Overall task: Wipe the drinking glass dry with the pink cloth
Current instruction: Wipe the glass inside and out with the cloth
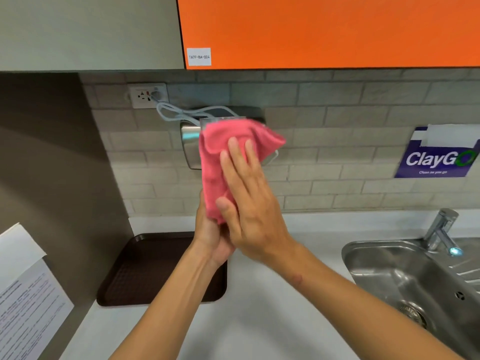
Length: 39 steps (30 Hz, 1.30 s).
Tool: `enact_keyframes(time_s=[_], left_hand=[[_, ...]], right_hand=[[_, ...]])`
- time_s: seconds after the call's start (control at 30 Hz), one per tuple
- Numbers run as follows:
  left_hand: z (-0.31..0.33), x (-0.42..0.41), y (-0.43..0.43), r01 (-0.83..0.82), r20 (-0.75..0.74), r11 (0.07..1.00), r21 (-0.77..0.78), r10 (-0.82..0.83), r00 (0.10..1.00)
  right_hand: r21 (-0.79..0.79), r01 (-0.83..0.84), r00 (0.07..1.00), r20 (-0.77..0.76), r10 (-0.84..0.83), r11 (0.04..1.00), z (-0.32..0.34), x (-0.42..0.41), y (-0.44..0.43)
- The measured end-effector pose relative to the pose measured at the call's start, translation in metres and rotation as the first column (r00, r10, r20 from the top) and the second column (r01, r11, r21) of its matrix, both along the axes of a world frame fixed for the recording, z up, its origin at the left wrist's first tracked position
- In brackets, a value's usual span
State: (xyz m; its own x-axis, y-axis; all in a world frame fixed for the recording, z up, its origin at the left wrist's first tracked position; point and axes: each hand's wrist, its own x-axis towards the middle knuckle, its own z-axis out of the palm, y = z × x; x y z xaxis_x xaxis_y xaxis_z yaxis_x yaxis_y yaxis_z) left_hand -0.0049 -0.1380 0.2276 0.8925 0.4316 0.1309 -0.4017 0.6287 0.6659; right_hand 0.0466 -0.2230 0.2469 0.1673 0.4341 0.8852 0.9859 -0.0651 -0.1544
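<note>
Head view, looking down over the counter, shows us both hands raised in front of the tiled wall; the pink cloth [223, 162] is wrapped over the drinking glass [220, 120], of which we see only a clear rim edge poking out at the top of the cloth; the rest of it is hidden. Our left hand [210, 235] sits beneath, fingers curled up around the bottom of the bundle and closed on it; whether they touch glass or only cloth we cannot tell. Our right hand [249, 203] lies flat over the front of the cloth, fingers stretched out and together, thumb pressed against the lower fold, so it presses the cloth to the glass rather than pinching it. Behind the bundle a metal wall dispenser [191, 141] hangs on the tiles, with a grey cable [168, 110] looping to a wall socket [148, 96] at its upper left. Below the hands a dark brown tray [145, 271] rests on the white counter [259, 307]; to the right are a steel sink [389, 276] and its tap [441, 229]; a blue ClayGo sign [439, 159] is fixed to the wall above the sink.
</note>
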Motion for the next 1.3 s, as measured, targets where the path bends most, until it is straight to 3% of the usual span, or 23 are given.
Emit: enact_keyframes(time_s=[0.07,0.17,0.43,0.7,0.8,0.97,1.1,1.2,1.3], left_hand=[[-0.003,-0.002,0.006,-0.033,-0.067,0.999,-0.006,0.033,0.997],[-0.010,-0.002,0.017,-0.012,-0.051,0.999,-0.032,0.011,0.999],[-0.008,0.002,0.001,0.001,0.025,1.000,0.017,-0.002,1.000],[0.000,-0.004,0.012,0.029,-0.053,1.000,-0.003,-0.029,0.998],[-0.004,-0.005,0.006,0.064,0.019,0.997,-0.037,-0.063,0.998],[0.002,-0.001,0.001,0.028,0.006,1.000,-0.011,-0.028,1.000],[0.004,-0.001,0.010,0.106,-0.020,0.990,-0.089,-0.108,0.994],[0.001,-0.003,0.013,0.169,-0.056,0.984,-0.052,-0.172,0.983],[-0.002,0.001,0.007,0.085,-0.093,0.996,-0.017,-0.086,0.992]], right_hand=[[-0.099,0.000,1.000,0.015,0.002,0.995,-0.036,-0.008,-0.006],[-0.195,0.026,0.998,0.066,-0.013,0.980,-0.060,-0.009,-0.016],[0.032,0.020,1.000,-0.021,-0.020,0.999,0.018,0.007,0.004],[-0.180,0.033,0.999,0.046,-0.025,0.983,-0.057,-0.007,-0.017],[-0.125,0.026,0.998,0.061,-0.019,0.992,-0.030,0.000,-0.010],[0.057,0.026,0.999,0.016,-0.027,0.998,0.019,0.013,0.002],[-0.004,0.000,1.000,0.025,0.000,1.000,-0.022,0.005,-0.008],[-0.020,0.000,0.997,0.082,0.001,1.000,-0.051,0.001,-0.019],[0.042,0.023,0.995,0.092,-0.026,0.999,-0.031,0.003,-0.013]])
